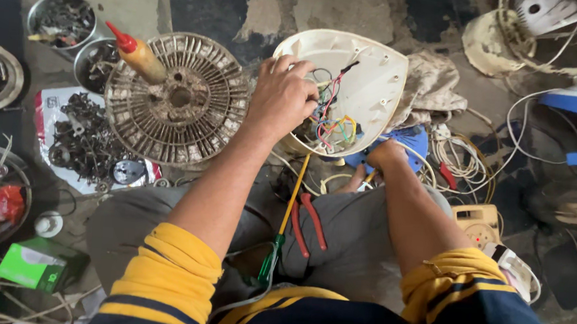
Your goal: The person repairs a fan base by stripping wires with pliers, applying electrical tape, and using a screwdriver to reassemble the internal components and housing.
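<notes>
the cream fan base point(374, 74) lies opened, wires point(331, 121) exposed and loose; left hand point(280, 95) fingers curled onto its rim, right hand point(384, 153) clamped underneath.

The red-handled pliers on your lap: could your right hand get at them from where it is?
Probably yes. The pliers lie uncovered on the lap beside the screwdriver, and the right hand is just above them, with nothing between.

Down at the lower left, on the floor beside the person's knee, lies a small green box point(40, 264) with a white face, tilted. Farther up, a white printed sheet or bag point(50, 104) with a red edge lies flat under dark metal scraps point(83, 139), possibly packaging.
</notes>
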